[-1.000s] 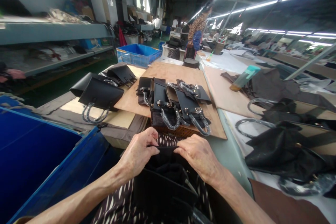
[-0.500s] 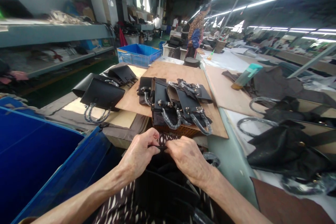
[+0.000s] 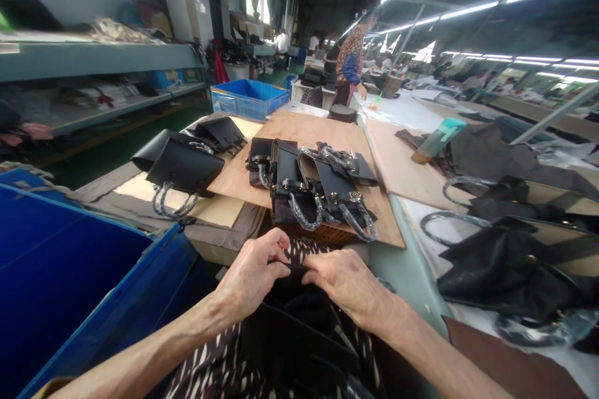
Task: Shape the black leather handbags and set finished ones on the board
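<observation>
A black handbag [image 3: 299,336] rests on my lap with its opening toward me. My left hand [image 3: 259,265] pinches the far upper edge of the bag between thumb and fingers. Close beside it on the right, my right hand [image 3: 339,274] grips the same dark edge. The inside of the bag is too dark to make out. Beyond my hands, several black handbags [image 3: 339,184] with plastic-wrapped handles lie together on a brown board [image 3: 322,128].
A large blue bin [image 3: 70,268] stands at my left, and another blue crate [image 3: 250,100] farther back. Black leather pieces [image 3: 182,165] with wrapped handles sit left of the board. Dark bags [image 3: 510,262] and a teal-capped bottle [image 3: 437,140] lie right. A co-worker [image 3: 350,59] stands at the far table.
My right hand has shifted slightly right, widening the gap between my hands along the bag's edge. The co-worker's hand now shows over the far table.
</observation>
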Action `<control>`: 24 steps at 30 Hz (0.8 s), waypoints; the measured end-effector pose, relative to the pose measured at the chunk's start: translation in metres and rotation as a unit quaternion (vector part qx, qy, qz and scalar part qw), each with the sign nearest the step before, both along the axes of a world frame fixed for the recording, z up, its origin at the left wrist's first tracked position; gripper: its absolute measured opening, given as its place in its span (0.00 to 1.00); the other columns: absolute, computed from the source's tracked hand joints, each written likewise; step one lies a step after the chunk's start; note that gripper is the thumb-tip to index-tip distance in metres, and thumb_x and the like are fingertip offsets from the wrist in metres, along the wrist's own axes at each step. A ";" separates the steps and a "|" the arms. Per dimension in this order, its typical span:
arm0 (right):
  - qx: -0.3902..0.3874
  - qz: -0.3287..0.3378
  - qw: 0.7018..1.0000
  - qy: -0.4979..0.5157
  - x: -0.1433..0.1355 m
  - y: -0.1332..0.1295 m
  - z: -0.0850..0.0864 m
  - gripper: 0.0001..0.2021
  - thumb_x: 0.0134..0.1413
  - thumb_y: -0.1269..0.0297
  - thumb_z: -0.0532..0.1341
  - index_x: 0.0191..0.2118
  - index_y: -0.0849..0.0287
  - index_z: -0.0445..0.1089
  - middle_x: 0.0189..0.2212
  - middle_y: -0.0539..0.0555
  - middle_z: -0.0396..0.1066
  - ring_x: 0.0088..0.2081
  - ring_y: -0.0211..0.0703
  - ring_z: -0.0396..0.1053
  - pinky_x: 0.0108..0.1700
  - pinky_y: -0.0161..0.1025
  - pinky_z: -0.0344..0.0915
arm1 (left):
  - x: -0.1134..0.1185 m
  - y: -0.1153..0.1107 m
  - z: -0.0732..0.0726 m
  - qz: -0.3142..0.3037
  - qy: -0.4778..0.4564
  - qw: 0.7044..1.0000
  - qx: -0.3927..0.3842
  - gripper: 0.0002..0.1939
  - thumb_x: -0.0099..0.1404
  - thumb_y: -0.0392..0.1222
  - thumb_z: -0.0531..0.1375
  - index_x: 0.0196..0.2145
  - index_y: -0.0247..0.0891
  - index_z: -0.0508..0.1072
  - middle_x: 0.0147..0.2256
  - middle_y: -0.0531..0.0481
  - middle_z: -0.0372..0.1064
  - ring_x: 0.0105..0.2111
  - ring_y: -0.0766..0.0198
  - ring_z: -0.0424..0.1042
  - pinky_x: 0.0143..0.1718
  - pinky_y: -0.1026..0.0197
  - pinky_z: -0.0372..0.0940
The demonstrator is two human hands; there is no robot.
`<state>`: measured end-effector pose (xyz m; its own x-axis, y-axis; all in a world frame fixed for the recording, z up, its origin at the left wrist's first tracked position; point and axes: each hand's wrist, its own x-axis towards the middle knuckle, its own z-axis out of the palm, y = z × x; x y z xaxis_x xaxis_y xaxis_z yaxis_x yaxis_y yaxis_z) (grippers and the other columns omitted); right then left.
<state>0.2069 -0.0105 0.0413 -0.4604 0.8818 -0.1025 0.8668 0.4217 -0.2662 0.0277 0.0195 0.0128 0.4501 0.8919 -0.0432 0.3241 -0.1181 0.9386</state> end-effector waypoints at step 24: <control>-0.046 -0.121 0.962 -0.240 -0.008 0.044 0.056 0.06 0.48 0.70 0.59 0.25 0.65 0.71 0.26 0.60 0.73 0.30 0.46 0.70 0.27 0.35 0.54 | -0.031 -0.037 0.002 0.092 -0.043 0.995 -0.010 0.35 0.57 0.51 0.57 0.56 0.39 0.48 0.55 0.41 0.53 0.55 0.53 0.53 0.55 0.52 0.50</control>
<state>0.1985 0.0334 0.0975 -0.1230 0.9341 -0.3353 0.9692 0.1856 0.1616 -0.0037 -0.0172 0.0148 0.2822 0.9589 -0.0305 0.2566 -0.0448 0.9655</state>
